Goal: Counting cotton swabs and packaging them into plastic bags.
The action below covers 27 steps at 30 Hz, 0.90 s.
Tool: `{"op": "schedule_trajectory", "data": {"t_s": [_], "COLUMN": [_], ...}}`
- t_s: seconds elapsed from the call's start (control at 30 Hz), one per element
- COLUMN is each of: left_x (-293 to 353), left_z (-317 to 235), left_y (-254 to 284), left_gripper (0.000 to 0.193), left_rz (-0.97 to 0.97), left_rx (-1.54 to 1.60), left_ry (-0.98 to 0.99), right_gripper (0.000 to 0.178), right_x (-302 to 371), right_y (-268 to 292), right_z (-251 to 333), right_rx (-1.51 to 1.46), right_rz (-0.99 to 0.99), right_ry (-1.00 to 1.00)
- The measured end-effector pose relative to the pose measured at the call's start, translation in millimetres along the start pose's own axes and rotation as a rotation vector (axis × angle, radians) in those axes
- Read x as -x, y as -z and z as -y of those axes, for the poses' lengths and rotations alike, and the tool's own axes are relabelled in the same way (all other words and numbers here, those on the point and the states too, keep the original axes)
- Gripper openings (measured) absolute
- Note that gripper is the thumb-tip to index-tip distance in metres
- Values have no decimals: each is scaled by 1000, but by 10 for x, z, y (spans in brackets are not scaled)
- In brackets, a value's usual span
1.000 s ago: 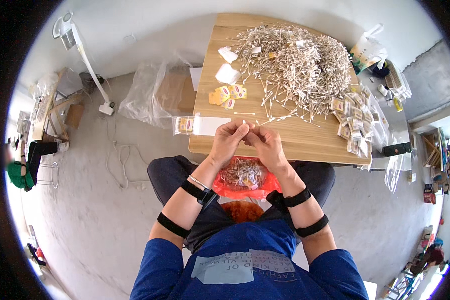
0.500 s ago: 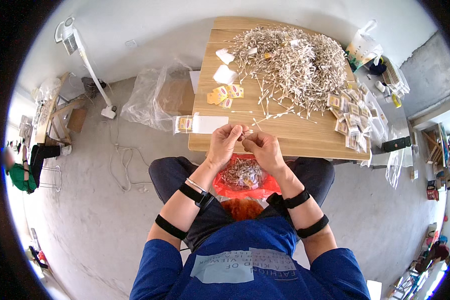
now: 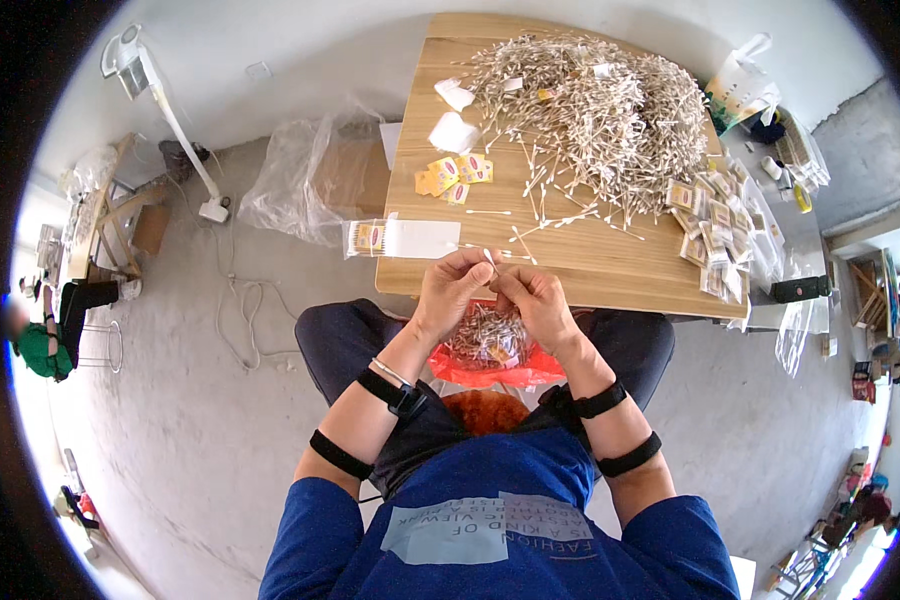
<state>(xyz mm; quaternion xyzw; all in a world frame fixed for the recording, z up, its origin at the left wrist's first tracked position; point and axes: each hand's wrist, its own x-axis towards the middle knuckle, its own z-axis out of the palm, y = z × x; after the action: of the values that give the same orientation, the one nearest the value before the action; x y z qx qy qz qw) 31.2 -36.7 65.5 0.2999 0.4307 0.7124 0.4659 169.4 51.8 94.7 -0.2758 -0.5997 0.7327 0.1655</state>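
Over the table's front edge, the fingertips of my left hand [image 3: 454, 292] and my right hand [image 3: 536, 302] meet in a pinch. A cotton swab [image 3: 489, 257] sticks up between them, one white tip showing. Loose swabs [image 3: 520, 240] lie just beyond my fingers. Left of them, a clear packet of swabs with a yellow label [image 3: 369, 239] sits against a white card [image 3: 425, 239]. Below my hands, a red plastic bag [image 3: 500, 376] on my lap holds many swabs. A large heap of swabs [image 3: 610, 110] covers the back of the wooden table [image 3: 610, 275].
Yellow cards [image 3: 454, 178] and white pads [image 3: 454, 132] lie on the table's left side. Filled swab packets [image 3: 715, 230] are piled at its right edge. A clear plastic sheet [image 3: 295, 190] and a cable [image 3: 245, 310] are on the floor at left. A person in green [image 3: 42, 345] sits far left.
My hands have lifted slightly, and a swab's white tip now shows above the pinched fingers. The view has shifted slightly. The packet and heap look unchanged.
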Motion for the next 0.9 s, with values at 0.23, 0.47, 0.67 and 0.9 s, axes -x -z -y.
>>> {"op": "schedule_trajectory", "data": {"t_s": [0.23,0.47,0.67,0.9], "left_x": [23,200,202,140], "left_z": [16,159,166,257], "left_y": [-50,93,110,270], "left_gripper": [16,13,13,23], "left_rz": [-143,-26,-123,-166], "left_rx": [-79,-100,-220,-90], "left_ry": [79,200,309,257], "right_gripper": [19,27,28,27], "right_x": [-17,67,37,-7], "right_y": [-29,93,167,221], "right_z": [-141,-222,-200,-259], "right_rx": [76,9,277,231], "right_rz": [-65,216,174,131], "right_ry": [117,-145,-146,-130]}}
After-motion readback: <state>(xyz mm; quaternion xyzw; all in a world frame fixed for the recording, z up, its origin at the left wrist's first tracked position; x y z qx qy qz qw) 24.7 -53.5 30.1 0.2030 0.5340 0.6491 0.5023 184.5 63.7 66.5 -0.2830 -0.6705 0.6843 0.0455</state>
